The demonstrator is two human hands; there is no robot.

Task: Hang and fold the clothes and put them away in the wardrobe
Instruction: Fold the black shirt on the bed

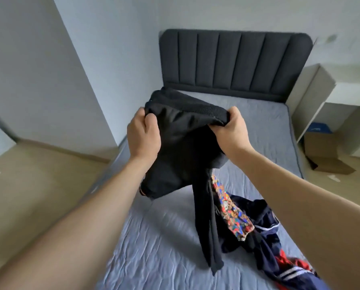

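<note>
Head view shows our two forearms reaching out over the bed (154,237), where a pile of clothes (265,237) lies to the right. Further out, our left hand (143,135) and right hand (231,128) each pinch the ribbed band of a black garment (181,147), fingers curled round it. It hangs limp, one end trailing onto the sheet; we judge it soft, light, best held by that band.

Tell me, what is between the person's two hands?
In the head view, the ribbed waistband of the black garment stretches between the left hand and right hand, both gripping it.
</note>
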